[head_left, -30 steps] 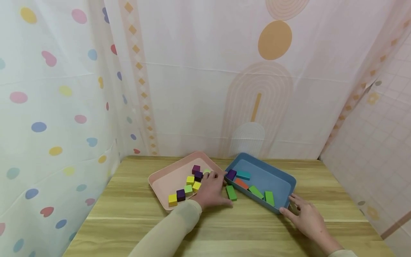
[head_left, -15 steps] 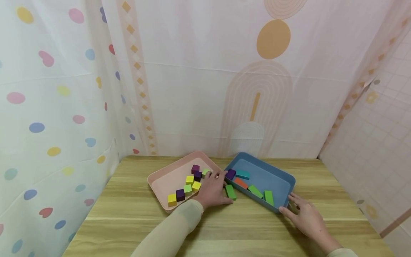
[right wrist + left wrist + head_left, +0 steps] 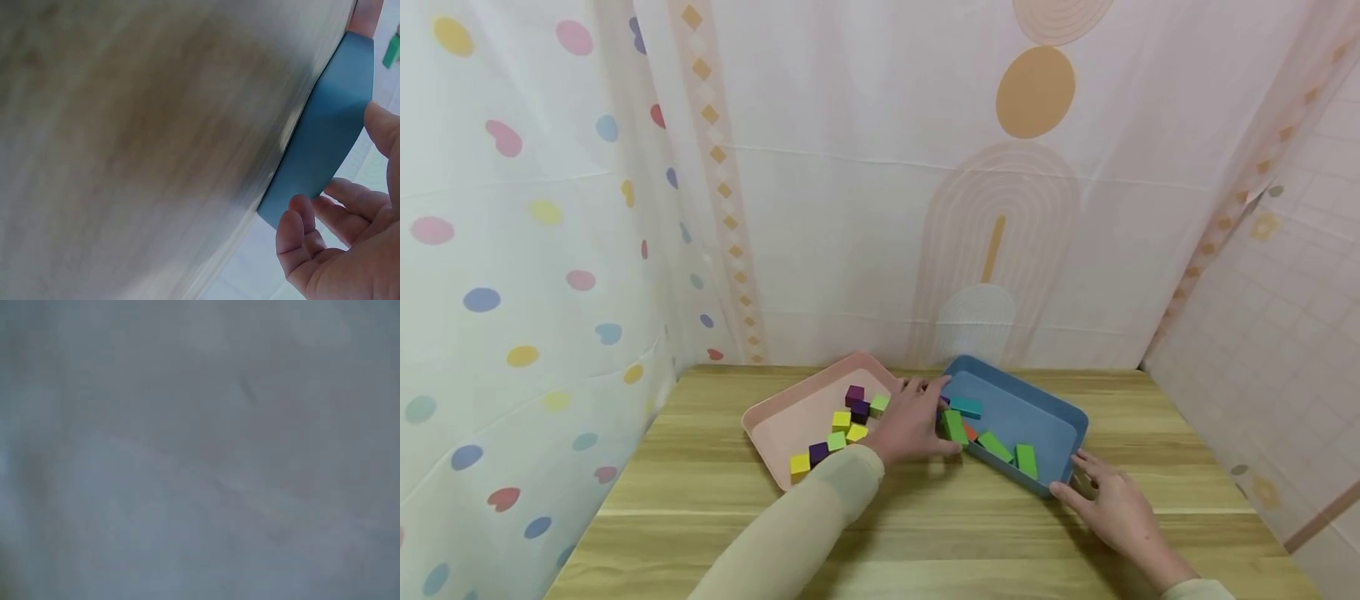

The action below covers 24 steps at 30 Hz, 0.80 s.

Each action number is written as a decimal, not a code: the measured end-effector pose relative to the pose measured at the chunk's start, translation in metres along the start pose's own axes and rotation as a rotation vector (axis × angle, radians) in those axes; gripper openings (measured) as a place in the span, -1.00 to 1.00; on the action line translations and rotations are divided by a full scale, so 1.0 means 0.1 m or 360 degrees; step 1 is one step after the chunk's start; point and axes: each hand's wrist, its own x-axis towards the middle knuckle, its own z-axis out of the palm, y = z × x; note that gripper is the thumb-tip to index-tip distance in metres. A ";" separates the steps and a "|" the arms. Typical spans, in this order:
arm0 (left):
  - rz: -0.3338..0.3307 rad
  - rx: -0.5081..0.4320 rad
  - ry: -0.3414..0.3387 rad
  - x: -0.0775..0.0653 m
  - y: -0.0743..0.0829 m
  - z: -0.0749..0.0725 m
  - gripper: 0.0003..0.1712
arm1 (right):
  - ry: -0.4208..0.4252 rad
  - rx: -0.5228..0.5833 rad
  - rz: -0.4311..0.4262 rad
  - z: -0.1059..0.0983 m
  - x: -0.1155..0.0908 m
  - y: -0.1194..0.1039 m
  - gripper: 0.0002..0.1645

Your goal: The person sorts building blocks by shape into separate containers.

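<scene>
My left hand [image 3: 912,423] pinches a green rectangular block [image 3: 955,427], holding it over the near-left edge of the blue tray [image 3: 1051,421] in the head view. My right hand [image 3: 1111,508] grips that tray's near-right corner; the right wrist view shows the thumb on one side and the fingers [image 3: 294,234] curled at the end. Inside the blue tray lie a teal block [image 3: 966,407], an orange block [image 3: 971,432] partly hidden by the held one, two green blocks [image 3: 996,447] and a purple block mostly covered by my left hand. The left wrist view is only a blur.
Left of the blue tray stands a pink tray [image 3: 784,425], angled the other way, with several small cubes in yellow [image 3: 800,465], purple [image 3: 854,396] and light green [image 3: 837,442]. Both sit on a wooden table [image 3: 970,533], backed by patterned curtains [image 3: 850,208].
The green block, lying on the table between the trays, has been lifted and carried right by my left hand to the blue tray's edge. My right hand stays at its corner.
</scene>
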 end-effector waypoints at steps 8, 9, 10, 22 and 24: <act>-0.0229 -0.0023 0.0141 0.23 0.33 0.24 0.15 | 0.0012 0.0001 0.0005 -0.01 -0.02 -0.01 -0.03; -0.0271 -0.0012 0.0142 0.25 0.39 0.28 0.14 | 0.0007 0.0001 0.0009 -0.01 -0.02 -0.02 -0.02; -0.0312 0.0013 0.0143 0.27 0.44 0.32 0.13 | 0.0003 0.0004 0.0010 -0.01 -0.02 -0.02 -0.02; -0.0578 0.0168 0.0132 0.42 0.82 0.61 -0.02 | 0.0001 0.0012 -0.0015 0.02 0.00 -0.06 -0.04; -0.0590 0.0161 0.0113 0.43 0.84 0.62 -0.03 | 0.0003 0.0012 -0.0016 0.02 0.00 -0.06 -0.03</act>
